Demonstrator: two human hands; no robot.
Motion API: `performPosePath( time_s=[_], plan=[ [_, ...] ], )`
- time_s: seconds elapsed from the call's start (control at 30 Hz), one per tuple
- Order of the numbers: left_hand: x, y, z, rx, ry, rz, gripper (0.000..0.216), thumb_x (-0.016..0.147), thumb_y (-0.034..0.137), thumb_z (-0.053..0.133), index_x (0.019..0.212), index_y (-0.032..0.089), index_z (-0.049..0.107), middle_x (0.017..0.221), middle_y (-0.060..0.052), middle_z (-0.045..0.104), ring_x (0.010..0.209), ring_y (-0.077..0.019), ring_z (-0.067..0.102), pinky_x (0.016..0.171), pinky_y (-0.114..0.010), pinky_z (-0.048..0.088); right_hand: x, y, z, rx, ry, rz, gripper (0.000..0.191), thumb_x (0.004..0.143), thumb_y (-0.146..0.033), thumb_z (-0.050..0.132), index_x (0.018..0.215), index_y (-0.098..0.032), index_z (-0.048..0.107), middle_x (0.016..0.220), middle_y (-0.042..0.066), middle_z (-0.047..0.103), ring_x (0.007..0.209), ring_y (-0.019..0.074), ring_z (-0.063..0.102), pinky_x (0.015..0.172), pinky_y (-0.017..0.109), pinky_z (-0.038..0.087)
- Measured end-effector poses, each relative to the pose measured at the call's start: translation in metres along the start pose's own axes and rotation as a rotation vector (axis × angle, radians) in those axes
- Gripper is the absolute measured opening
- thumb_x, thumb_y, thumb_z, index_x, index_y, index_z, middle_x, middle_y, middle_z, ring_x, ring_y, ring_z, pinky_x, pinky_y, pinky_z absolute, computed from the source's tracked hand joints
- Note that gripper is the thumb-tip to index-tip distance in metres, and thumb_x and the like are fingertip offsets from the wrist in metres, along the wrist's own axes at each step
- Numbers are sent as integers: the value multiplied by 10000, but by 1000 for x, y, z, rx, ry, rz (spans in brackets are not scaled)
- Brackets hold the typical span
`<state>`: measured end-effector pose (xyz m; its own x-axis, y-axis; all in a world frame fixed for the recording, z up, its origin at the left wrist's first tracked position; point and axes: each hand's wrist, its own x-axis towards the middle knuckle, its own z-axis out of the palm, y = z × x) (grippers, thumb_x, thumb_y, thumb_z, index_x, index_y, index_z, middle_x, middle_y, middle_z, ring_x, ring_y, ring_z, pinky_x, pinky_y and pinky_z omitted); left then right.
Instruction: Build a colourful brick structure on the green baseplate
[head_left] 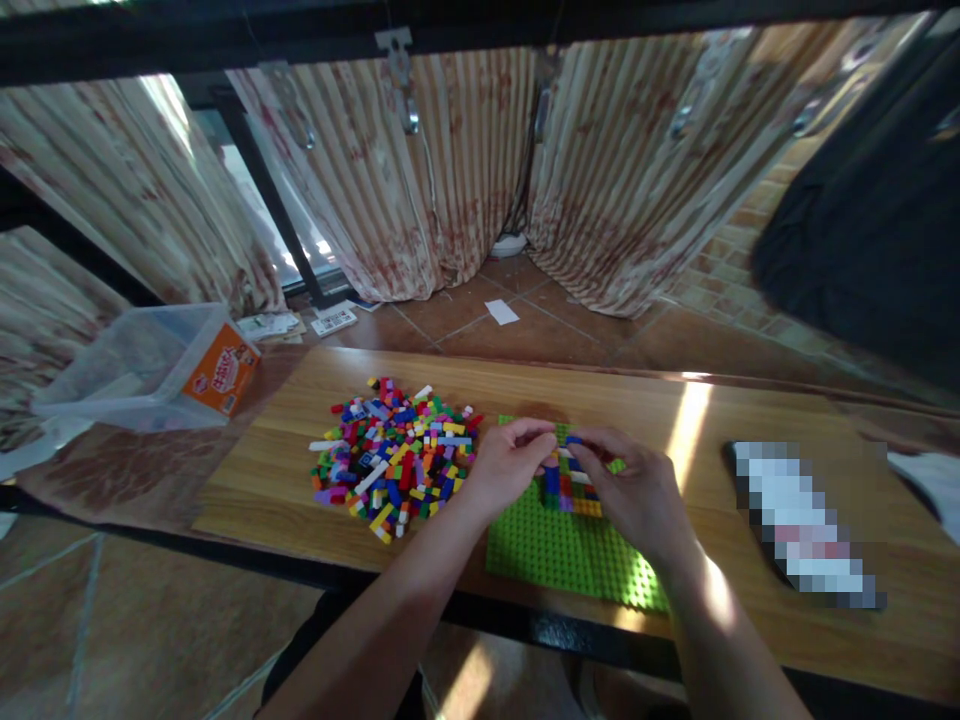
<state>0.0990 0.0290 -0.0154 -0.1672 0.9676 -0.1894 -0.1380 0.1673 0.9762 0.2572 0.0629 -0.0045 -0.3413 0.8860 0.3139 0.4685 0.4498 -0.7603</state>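
Observation:
A green studded baseplate (540, 545) lies on the wooden tabletop. A small build of coloured toy bricks (568, 488), with blue, red, white and yellow pieces showing, stands on its far part. My left hand (514, 462) is over the build's left side, thumb and fingers pinched together; whatever they hold is hidden. From the right, my right hand (637, 490) reaches over the build and pinches a small blue brick (574, 440) at its far edge. The right hand partly covers the build. Left of the baseplate spreads a heap of loose mixed bricks (401, 455).
A clear plastic bin (142, 370) with an orange label stands beyond the table's left end. At the right of the wooden tabletop (690, 530) lies a dark-edged object with a pixelated face (802, 525). Curtains (450, 180) hang behind, and a dark cloth shape (870, 210) is at upper right.

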Motion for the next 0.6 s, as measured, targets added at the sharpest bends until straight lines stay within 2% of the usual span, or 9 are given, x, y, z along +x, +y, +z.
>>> performPosePath(
  time_s=[0.13, 0.27, 0.43, 0.6],
  plan=[
    [4, -4, -5, 293, 97, 167, 198, 832, 201, 604, 987, 139, 711, 912, -70, 737, 815, -167, 673, 775, -297, 530, 10, 12, 2, -31, 92, 104, 247, 857, -364, 585, 993, -225, 737, 1005, 51, 750, 906, 210, 685, 842, 355, 525],
    [2, -3, -9, 520, 98, 228, 227, 838, 207, 593, 1027, 148, 706, 997, -79, 736, 851, -185, 668, 835, -338, 530, 21, 20, 9, -73, -9, 109, 278, 862, -353, 538, 997, -225, 745, 1033, 62, 750, 978, 232, 682, 913, 395, 496],
    [-4, -1, -9, 693, 28, 248, 308, 845, 200, 572, 1132, 142, 668, 1059, -94, 709, 850, -195, 657, 865, -372, 526, 23, 23, 12, -147, -146, 34, 270, 851, -324, 523, 967, -254, 756, 964, 47, 756, 929, 239, 687, 857, 402, 498],
    [-5, -5, -8, 759, -4, 289, 331, 826, 159, 567, 1146, 131, 648, 1086, -108, 681, 889, -209, 645, 888, -381, 518, 21, 26, 8, -131, -178, 57, 265, 840, -313, 531, 957, -247, 760, 971, 44, 756, 881, 220, 695, 793, 366, 517]
  ],
)
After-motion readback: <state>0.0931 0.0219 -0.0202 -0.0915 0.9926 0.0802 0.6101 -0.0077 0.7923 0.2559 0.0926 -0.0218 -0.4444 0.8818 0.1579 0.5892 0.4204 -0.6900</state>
